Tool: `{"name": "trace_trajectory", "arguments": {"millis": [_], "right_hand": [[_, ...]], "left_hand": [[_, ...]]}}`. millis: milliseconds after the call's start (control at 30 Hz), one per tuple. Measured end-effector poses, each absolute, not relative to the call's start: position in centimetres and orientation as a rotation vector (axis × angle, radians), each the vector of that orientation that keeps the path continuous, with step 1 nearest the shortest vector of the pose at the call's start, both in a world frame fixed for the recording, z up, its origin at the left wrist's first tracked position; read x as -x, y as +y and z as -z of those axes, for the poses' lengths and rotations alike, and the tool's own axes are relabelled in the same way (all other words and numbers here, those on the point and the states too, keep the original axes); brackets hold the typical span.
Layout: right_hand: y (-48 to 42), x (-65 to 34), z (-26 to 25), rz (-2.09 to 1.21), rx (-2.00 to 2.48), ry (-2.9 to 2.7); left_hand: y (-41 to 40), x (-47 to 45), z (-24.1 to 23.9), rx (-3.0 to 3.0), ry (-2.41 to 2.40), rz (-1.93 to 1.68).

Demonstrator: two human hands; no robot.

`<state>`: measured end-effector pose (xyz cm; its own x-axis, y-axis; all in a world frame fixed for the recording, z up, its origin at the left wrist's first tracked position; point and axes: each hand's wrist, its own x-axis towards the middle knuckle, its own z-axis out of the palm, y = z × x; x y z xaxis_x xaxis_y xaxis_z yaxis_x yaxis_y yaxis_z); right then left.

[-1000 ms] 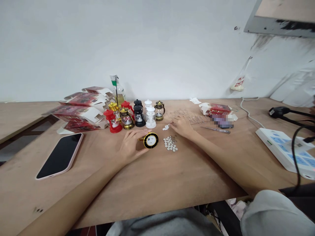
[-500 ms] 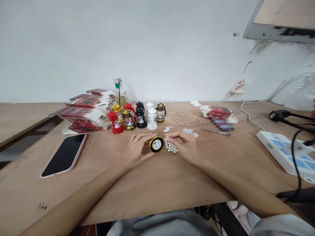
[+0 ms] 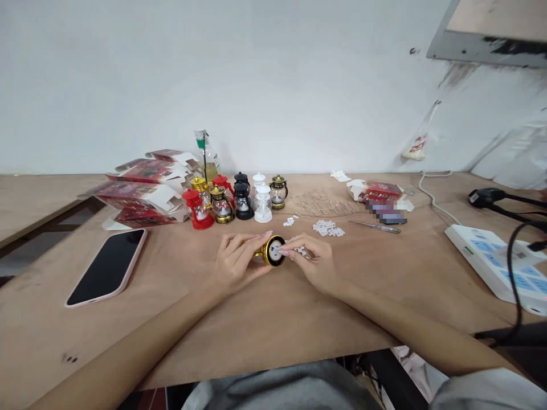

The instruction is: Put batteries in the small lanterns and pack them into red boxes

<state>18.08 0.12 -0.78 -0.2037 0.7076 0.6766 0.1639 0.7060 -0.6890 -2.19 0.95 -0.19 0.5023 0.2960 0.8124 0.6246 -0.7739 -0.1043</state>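
My left hand (image 3: 236, 262) is closed around a small gold-and-black lantern (image 3: 267, 252), tipped so that its round base faces me. A white disc with dark spots fills the middle of that base. My right hand (image 3: 315, 259) pinches thumb and fingertips together against the disc; whatever sits between them is too small to make out. Small round white pieces (image 3: 302, 251) lie on the table, partly covered by my right hand. Behind my hands stand several miniature lanterns, among them a red one (image 3: 198, 210), a black one (image 3: 243, 201) and a white one (image 3: 263, 205).
Flattened red boxes (image 3: 143, 193) are stacked at left, behind a phone (image 3: 106, 266). White tabs (image 3: 328, 228), thin wire pieces (image 3: 325, 205) and a screwdriver (image 3: 376, 226) lie right of centre. A power strip (image 3: 491, 262) with cables sits at far right. A bottle (image 3: 209, 162) stands near the wall.
My right hand has moved left, from beside the lantern onto its base, and its fingertips now touch the white disc. My left hand keeps hold of the lantern.
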Motion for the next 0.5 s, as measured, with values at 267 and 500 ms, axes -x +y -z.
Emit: {"name": "trace_trajectory", "arguments": {"millis": [267,500], "right_hand": [[-0.19,-18.15,0.18,-0.369,0.772,-1.83],[-0.25,-18.17,0.17,-0.109,0.751,-1.888]], "left_hand": [[1.09,2.45,0.18,2.356,-0.769,1.111],[0.94,2.15,-0.43,2.265,-0.656,1.086]]}}
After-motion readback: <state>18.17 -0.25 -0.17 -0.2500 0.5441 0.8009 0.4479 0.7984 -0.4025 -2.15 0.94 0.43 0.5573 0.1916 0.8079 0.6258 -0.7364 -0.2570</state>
